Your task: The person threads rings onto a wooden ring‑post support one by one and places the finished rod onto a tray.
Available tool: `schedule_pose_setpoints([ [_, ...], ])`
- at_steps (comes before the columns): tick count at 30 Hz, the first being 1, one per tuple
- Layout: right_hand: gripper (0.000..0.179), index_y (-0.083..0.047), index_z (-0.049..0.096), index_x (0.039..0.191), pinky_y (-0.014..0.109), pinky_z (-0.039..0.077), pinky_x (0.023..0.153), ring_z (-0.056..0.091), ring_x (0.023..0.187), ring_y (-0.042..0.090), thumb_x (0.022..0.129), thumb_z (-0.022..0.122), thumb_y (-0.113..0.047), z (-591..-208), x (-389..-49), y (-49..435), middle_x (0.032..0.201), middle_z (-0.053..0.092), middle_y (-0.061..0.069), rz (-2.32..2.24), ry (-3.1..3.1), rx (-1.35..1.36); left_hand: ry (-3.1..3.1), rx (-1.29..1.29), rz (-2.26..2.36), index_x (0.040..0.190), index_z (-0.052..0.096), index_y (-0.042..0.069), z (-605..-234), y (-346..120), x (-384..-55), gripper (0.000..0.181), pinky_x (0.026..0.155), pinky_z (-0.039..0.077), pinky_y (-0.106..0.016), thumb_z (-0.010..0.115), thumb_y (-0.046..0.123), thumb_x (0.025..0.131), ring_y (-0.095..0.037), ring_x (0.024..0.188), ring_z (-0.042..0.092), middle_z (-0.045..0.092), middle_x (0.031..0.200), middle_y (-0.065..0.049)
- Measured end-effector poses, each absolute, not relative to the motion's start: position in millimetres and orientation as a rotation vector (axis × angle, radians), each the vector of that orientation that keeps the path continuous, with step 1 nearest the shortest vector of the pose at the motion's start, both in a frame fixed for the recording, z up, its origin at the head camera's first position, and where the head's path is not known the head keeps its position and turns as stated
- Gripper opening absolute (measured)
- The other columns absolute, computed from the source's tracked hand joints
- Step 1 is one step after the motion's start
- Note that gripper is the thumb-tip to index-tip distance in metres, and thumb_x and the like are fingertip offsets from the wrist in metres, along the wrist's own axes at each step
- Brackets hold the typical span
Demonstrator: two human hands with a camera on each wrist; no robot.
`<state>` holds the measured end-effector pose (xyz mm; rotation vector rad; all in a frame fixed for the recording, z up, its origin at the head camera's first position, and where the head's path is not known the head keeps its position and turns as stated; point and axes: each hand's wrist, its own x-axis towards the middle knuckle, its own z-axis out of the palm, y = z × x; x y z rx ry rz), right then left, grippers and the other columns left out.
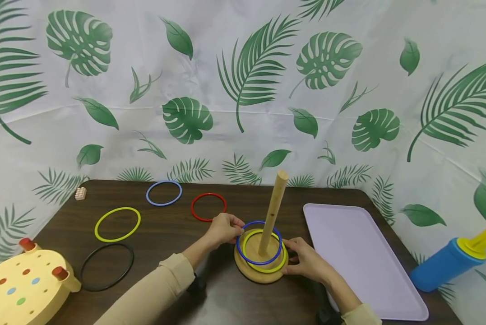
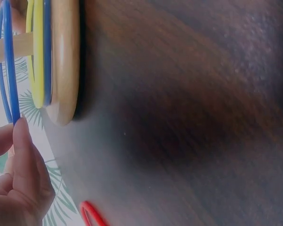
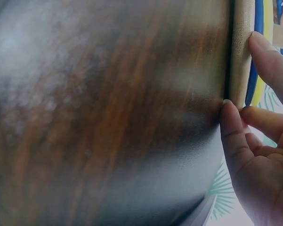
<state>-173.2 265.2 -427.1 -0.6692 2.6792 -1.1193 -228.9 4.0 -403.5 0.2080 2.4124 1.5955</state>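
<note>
A wooden base (image 1: 261, 278) with an upright peg (image 1: 274, 203) stands on the dark table. My left hand (image 1: 221, 228) pinches the left side of a blue ring (image 2: 10, 70) between thumb and fingertips. That ring encircles the peg and is raised above the base. Beneath it a yellow ring (image 2: 39, 75) lies round the peg, stacked over another blue ring (image 2: 47, 56) resting on the base. My right hand (image 1: 309, 262) grips the base's right edge, thumb and fingers at its rim.
Loose on the table to the left lie a red ring (image 1: 192, 210), light blue ring (image 1: 147, 196), yellow ring (image 1: 96, 229) and black ring (image 1: 132, 259). A yellow pegged toy (image 1: 43, 289) sits front left. On the right are a lilac tray (image 1: 360, 257) and a blue-and-yellow pump (image 1: 439, 266).
</note>
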Motion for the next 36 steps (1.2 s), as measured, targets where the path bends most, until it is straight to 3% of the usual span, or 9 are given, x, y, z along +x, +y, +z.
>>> schedule_pose_setpoints([
  [6, 0.079, 0.013, 0.041, 0.134, 0.031, 0.054, 0.082, 0.051, 0.106, 0.036, 0.072, 0.081, -0.015, -427.4, -173.8, 264.8, 0.116, 0.044, 0.024, -1.122, 2.684, -0.662, 2.425, 0.194, 1.573, 0.092, 0.069, -0.002, -405.8, 6.9, -229.3, 0.011, 0.058, 0.057, -0.031, 0.064, 0.000, 0.082, -0.010, 0.065, 0.061, 0.067, 0.077, -0.005],
  [23, 0.078, 0.013, 0.042, 0.133, 0.031, 0.054, 0.082, 0.051, 0.107, 0.037, 0.072, 0.082, -0.014, -427.4, -173.8, 264.1, 0.117, 0.044, 0.025, -1.132, 2.684, -0.672, 2.489, 0.190, 1.521, 0.087, 0.071, 0.000, -412.8, 14.4, -230.7, 0.008, 0.050, 0.054, -0.024, 0.067, 0.002, 0.080, -0.009, 0.054, 0.058, 0.065, 0.071, -0.002],
  [36, 0.079, 0.014, 0.040, 0.134, 0.032, 0.054, 0.082, 0.050, 0.107, 0.037, 0.073, 0.081, -0.015, -429.0, -174.4, 265.8, 0.117, 0.043, 0.026, -1.143, 2.665, -0.674, 2.493, 0.179, 1.488, 0.085, 0.073, 0.002, -416.3, 20.4, -228.8, 0.008, 0.050, 0.054, -0.023, 0.070, 0.003, 0.078, -0.008, 0.056, 0.060, 0.068, 0.072, -0.003],
])
